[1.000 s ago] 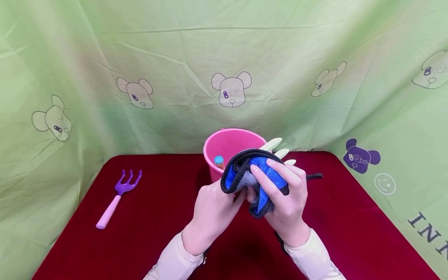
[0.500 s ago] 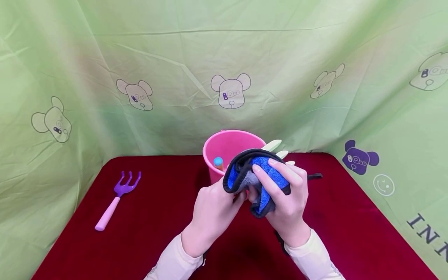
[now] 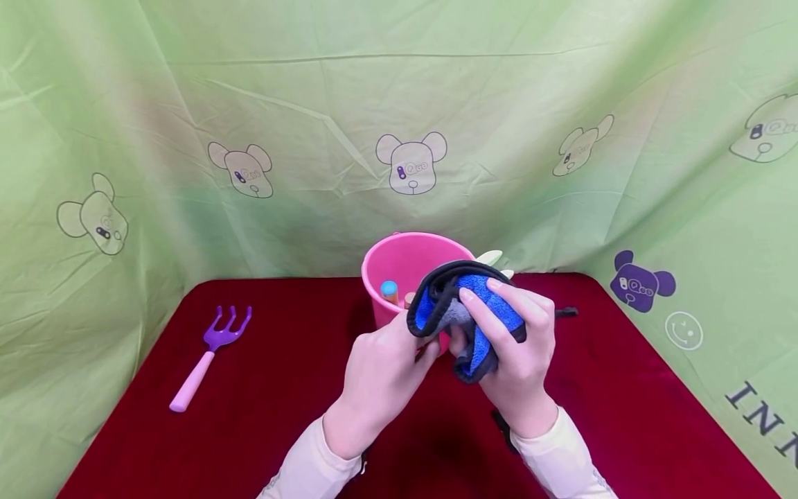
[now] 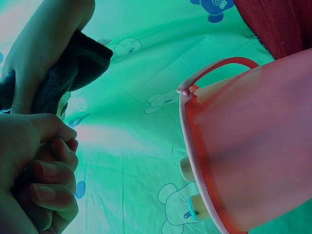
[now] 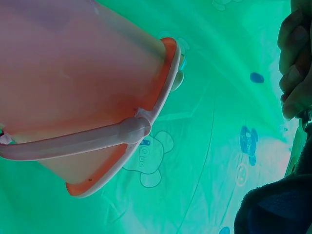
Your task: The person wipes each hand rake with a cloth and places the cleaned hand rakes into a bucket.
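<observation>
My right hand [image 3: 524,353] grips a folded blue and grey cloth [image 3: 492,305] with black edging. It wraps the cloth around a pale green hand fork [image 3: 489,258], whose prong tips stick out beyond the cloth. My left hand [image 3: 380,374] is curled in a fist just left of the cloth, around the tool's handle end, which the fingers hide. In the left wrist view, the curled fingers [image 4: 51,180] show below the dark cloth [image 4: 73,68]. Both hands are in front of a pink bucket [image 3: 424,253], above the table.
Inside the bucket stand a blue-capped handle [image 3: 389,290] and a tan handle end [image 3: 409,299]. A purple hand fork [image 3: 212,357] with a pink handle lies on the dark red table [image 3: 280,388] at left. A black strap [image 3: 566,312] shows at right. Green curtain [image 3: 299,104] surrounds the table.
My right hand and the cloth have shifted slightly right and covered more of the pale green prongs. The left hand has barely moved. A tan handle end in the bucket has come into view.
</observation>
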Available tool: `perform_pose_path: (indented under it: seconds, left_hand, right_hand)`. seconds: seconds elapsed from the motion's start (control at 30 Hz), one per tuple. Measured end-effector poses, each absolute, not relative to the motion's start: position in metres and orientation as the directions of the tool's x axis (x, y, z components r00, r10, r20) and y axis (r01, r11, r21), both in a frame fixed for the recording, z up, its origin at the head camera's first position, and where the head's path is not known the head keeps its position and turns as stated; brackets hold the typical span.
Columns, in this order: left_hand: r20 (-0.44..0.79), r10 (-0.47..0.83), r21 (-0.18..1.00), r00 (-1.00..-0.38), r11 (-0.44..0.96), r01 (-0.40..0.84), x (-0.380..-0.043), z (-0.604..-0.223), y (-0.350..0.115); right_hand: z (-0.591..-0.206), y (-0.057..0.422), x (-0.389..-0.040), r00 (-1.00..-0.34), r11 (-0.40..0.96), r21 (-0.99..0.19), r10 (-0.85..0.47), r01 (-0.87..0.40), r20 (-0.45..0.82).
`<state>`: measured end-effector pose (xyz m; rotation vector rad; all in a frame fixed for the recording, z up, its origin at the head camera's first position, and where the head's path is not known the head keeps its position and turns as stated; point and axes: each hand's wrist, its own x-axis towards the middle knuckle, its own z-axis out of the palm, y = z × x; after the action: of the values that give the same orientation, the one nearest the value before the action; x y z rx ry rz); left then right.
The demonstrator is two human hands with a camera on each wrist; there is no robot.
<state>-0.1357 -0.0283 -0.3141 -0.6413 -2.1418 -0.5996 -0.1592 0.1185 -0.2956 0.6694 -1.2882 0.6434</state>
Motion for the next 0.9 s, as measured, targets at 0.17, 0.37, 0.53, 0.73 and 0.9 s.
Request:
perform_pose_path:
  seconds: [0.17,0.37,0.53,0.73,0.9]
  left_hand:
    - [0.83,0.241,0.154,-0.503,0.767,0.623,-0.138,-0.313,-0.026]
    - [0.844,0.257,0.103,-0.471,0.784,0.612,-0.138,-0.313,-0.026]
    - [0.845,0.262,0.085,-0.466,0.795,0.601,-0.138,-0.313,-0.025]
    - [0.844,0.272,0.071,-0.463,0.798,0.599,-0.138,-0.314,-0.026]
    - [0.841,0.27,0.069,-0.468,0.804,0.59,-0.138,-0.315,-0.026]
  right_hand:
    - [-0.293,0.121,-0.16,0.157,0.668,0.061,0.085,-0.742,0.984]
    - [-0.291,0.124,-0.162,0.139,0.69,0.023,0.112,-0.723,0.984]
    - [-0.29,0.127,-0.164,0.134,0.7,0.001,0.135,-0.714,0.982]
    - [-0.29,0.13,-0.166,0.126,0.71,-0.025,0.159,-0.703,0.979]
    - [-0.291,0.132,-0.167,0.102,0.712,-0.053,0.173,-0.7,0.98]
